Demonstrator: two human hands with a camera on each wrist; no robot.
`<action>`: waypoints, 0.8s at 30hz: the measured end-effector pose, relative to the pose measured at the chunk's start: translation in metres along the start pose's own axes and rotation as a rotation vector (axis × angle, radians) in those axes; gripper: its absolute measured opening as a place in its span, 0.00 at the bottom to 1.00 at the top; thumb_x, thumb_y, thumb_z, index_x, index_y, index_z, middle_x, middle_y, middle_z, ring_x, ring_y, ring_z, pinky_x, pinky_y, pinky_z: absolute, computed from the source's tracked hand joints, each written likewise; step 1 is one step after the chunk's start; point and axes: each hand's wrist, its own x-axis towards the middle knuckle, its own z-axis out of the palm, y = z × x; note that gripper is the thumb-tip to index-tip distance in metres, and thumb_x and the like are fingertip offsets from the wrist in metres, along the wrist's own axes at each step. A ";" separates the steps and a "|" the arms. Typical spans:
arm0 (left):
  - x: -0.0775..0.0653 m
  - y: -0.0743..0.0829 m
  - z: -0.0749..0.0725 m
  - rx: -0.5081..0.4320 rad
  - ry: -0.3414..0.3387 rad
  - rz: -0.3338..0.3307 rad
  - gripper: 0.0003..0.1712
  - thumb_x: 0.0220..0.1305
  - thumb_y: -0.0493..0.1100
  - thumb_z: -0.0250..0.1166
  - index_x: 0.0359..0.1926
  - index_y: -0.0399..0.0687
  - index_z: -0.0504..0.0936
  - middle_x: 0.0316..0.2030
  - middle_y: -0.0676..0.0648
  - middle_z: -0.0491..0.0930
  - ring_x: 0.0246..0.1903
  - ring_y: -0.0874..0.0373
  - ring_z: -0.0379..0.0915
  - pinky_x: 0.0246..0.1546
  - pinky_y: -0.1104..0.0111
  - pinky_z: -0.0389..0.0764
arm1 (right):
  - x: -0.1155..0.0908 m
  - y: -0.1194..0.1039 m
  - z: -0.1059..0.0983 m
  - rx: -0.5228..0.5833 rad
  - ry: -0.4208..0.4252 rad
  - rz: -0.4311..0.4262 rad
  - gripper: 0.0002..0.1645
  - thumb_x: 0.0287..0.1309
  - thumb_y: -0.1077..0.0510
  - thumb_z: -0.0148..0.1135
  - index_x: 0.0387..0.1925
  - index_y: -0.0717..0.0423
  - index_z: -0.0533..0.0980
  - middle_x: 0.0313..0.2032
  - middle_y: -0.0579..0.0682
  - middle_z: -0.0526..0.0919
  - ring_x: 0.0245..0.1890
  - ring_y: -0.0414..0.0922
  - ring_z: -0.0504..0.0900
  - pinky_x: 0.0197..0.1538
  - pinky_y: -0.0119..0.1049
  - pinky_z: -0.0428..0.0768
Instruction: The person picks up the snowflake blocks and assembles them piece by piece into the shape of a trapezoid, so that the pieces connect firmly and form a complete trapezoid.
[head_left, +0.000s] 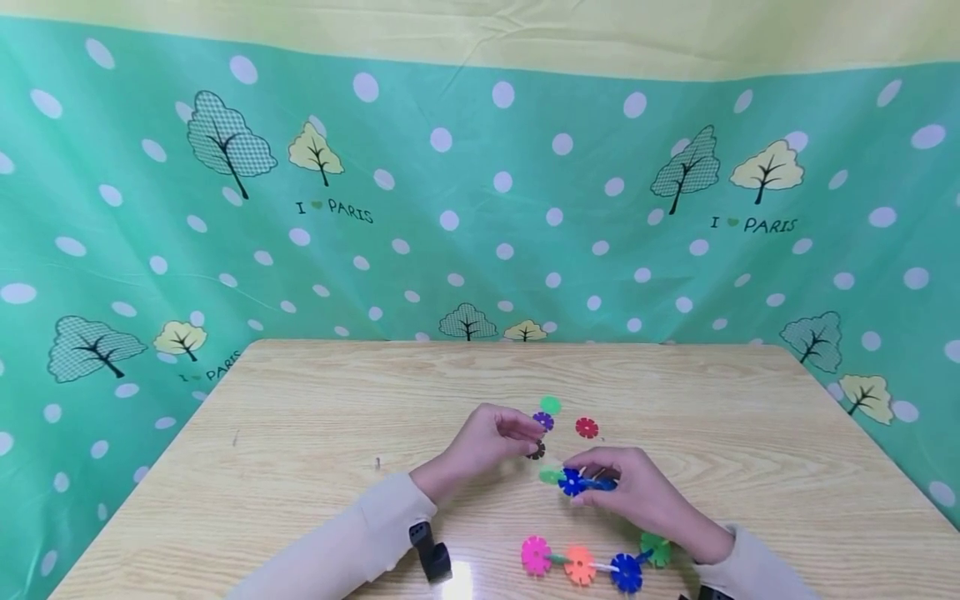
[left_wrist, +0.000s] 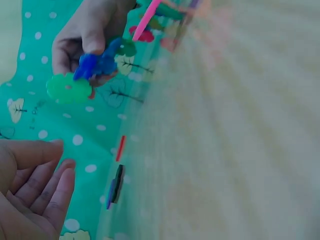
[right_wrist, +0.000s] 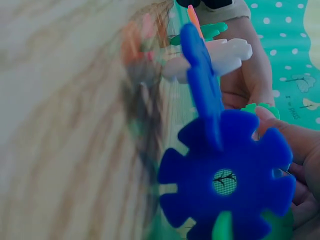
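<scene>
In the head view my right hand [head_left: 630, 487] pinches a short piece of joined notched plastic discs. A light green disc [left_wrist: 70, 88] stands at its end, beside a blue disc [head_left: 572, 482]; a darker green disc [left_wrist: 127, 47] also shows in the left wrist view. My left hand [head_left: 487, 442] hovers just left of a purple disc [head_left: 544, 421] and a dark brown disc [head_left: 536, 450]. Its fingers are loosely bent and hold nothing in the left wrist view. A joined chain of discs lies nearer me, including a pink disc [head_left: 536, 556] and an orange disc [head_left: 580, 566].
A loose red disc [head_left: 587, 427] and a bright green disc [head_left: 551, 405] lie farther back on the wooden table [head_left: 315, 408]. The near chain also has a blue disc [head_left: 627, 573] and a green disc [head_left: 656, 550], below my right forearm. A patterned green cloth [head_left: 510, 217] hangs behind.
</scene>
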 end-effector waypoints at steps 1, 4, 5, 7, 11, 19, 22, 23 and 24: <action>0.003 0.001 0.001 -0.001 0.001 0.001 0.14 0.53 0.29 0.67 0.43 0.38 0.83 0.40 0.41 0.84 0.37 0.58 0.81 0.39 0.72 0.81 | 0.000 0.000 0.000 -0.001 -0.004 -0.004 0.26 0.47 0.49 0.71 0.47 0.58 0.80 0.43 0.49 0.84 0.38 0.38 0.81 0.43 0.32 0.81; 0.014 0.002 0.005 -0.010 0.001 0.013 0.14 0.54 0.30 0.67 0.43 0.38 0.83 0.40 0.42 0.84 0.38 0.56 0.81 0.40 0.72 0.81 | 0.000 -0.001 -0.001 -0.001 -0.027 -0.010 0.25 0.47 0.50 0.71 0.47 0.58 0.80 0.43 0.49 0.84 0.39 0.37 0.81 0.44 0.32 0.80; 0.018 0.002 0.007 -0.014 0.000 0.013 0.14 0.54 0.31 0.67 0.44 0.38 0.83 0.40 0.43 0.84 0.38 0.56 0.81 0.40 0.72 0.81 | -0.001 -0.001 -0.001 0.006 -0.039 -0.008 0.25 0.47 0.51 0.71 0.47 0.58 0.80 0.43 0.49 0.84 0.39 0.37 0.81 0.44 0.31 0.80; 0.026 0.001 0.012 -0.019 0.000 0.014 0.14 0.55 0.31 0.67 0.44 0.37 0.82 0.40 0.44 0.84 0.39 0.55 0.81 0.40 0.72 0.81 | -0.001 -0.002 -0.002 0.019 -0.062 -0.008 0.25 0.48 0.51 0.71 0.47 0.58 0.80 0.42 0.48 0.85 0.39 0.37 0.81 0.43 0.31 0.80; 0.042 -0.004 0.024 -0.012 -0.008 0.008 0.14 0.56 0.31 0.66 0.45 0.36 0.82 0.39 0.44 0.84 0.38 0.57 0.80 0.39 0.72 0.81 | -0.002 -0.003 -0.004 0.040 -0.115 -0.009 0.24 0.50 0.50 0.69 0.47 0.57 0.80 0.42 0.46 0.85 0.37 0.36 0.80 0.41 0.31 0.80; 0.063 -0.005 0.045 0.120 0.020 -0.029 0.19 0.49 0.31 0.71 0.45 0.41 0.83 0.38 0.48 0.84 0.36 0.64 0.77 0.38 0.74 0.79 | -0.001 -0.002 -0.002 0.028 -0.160 -0.032 0.24 0.52 0.47 0.68 0.48 0.55 0.80 0.42 0.44 0.84 0.37 0.35 0.79 0.39 0.30 0.80; 0.069 -0.002 0.049 0.188 0.056 -0.060 0.19 0.47 0.31 0.72 0.44 0.43 0.83 0.39 0.50 0.83 0.38 0.62 0.78 0.37 0.74 0.80 | -0.002 -0.004 -0.003 0.029 -0.170 -0.022 0.23 0.52 0.48 0.68 0.48 0.55 0.80 0.43 0.44 0.84 0.38 0.35 0.79 0.40 0.30 0.80; 0.070 -0.001 0.050 0.203 0.066 -0.072 0.19 0.47 0.31 0.72 0.44 0.44 0.83 0.40 0.50 0.83 0.38 0.62 0.78 0.37 0.74 0.80 | -0.002 -0.004 -0.003 0.026 -0.172 -0.025 0.23 0.52 0.48 0.68 0.48 0.55 0.80 0.43 0.45 0.84 0.38 0.35 0.79 0.40 0.30 0.80; 0.071 -0.001 0.052 0.219 0.077 -0.080 0.19 0.46 0.31 0.72 0.43 0.45 0.84 0.39 0.50 0.84 0.38 0.61 0.78 0.37 0.74 0.80 | -0.002 -0.005 -0.003 0.026 -0.175 -0.028 0.23 0.52 0.48 0.68 0.48 0.55 0.79 0.43 0.45 0.84 0.38 0.35 0.79 0.41 0.30 0.80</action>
